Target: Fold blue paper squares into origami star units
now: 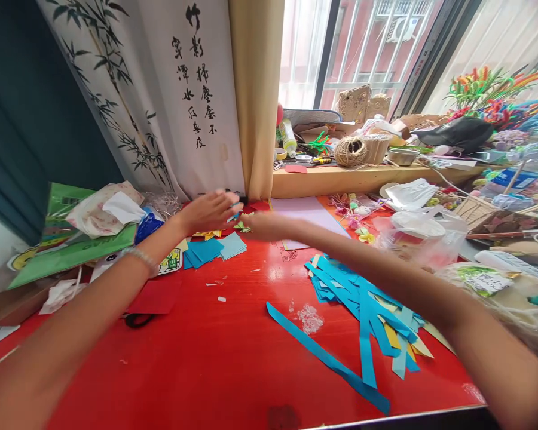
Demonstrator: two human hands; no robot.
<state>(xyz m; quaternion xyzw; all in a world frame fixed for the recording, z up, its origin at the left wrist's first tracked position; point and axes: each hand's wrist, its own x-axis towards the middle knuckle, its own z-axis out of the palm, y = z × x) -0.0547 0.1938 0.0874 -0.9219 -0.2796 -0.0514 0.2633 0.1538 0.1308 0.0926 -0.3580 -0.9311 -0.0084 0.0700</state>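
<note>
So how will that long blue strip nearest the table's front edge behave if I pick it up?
The blue strip will probably flop, being long, narrow and thin-looking. It's likely light, since it looks like paper. Pushed, it may slide easily, as it lies nearly flat on the glossy red table.

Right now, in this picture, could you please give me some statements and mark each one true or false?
1. The left hand and the right hand reach toward the far side of the red table. True.
2. Both wrists are bare. False: a bracelet circles the left one.
3. A twine ball sits on the windowsill. True.
4. All the paper is yellow. False: blue paper strips lie piled at the right.
</note>
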